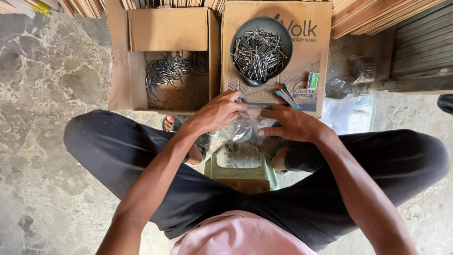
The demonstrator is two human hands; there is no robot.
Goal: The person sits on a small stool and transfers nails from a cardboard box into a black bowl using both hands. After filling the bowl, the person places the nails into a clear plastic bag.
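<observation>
Both hands pinching a clear plastic bag (245, 128), left hand (218, 113), right hand (291, 123), bowl of nails (259, 51) just beyond.

Floor (42, 141): mottled grey-brown stone or concrete, worn and blotchy, lying in soft daylight with no hard shadows. Stacked wooden strips (377, 16) are running along the top edge, piled edge-on at right and left. A grey ribbed panel (422, 47) is standing at the far right, above a low ledge (410, 85). A green plastic stool (240, 170) is sitting low on the floor at centre.
</observation>
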